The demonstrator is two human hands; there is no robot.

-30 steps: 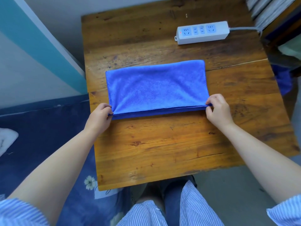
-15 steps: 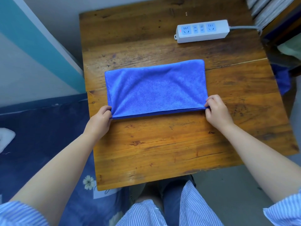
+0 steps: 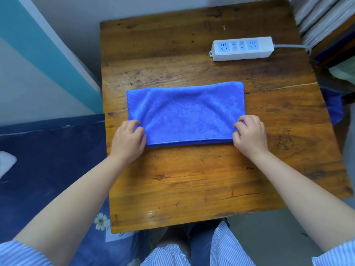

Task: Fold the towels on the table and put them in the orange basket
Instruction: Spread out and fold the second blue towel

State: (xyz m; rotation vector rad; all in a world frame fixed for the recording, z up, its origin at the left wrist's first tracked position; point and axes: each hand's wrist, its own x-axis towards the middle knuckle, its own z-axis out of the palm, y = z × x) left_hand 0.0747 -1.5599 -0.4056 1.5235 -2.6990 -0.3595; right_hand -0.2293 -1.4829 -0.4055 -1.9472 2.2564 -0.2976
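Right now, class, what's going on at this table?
A person is folding a blue towel on a wooden table. The left hand and right hand each grip a near corner of the towel, already folded into a long rectangle. A white power strip lies behind it. No orange basket is visible.

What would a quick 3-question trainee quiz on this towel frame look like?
1. True or false: the blue towel lies on the wooden table.
2. What does the left hand grip? A) power strip B) towel's near left corner C) basket
3. Fill in: the white power strip lies at the table's far ____ side.

Key: 1 true; 2 B; 3 right. The right hand grips the near right corner.
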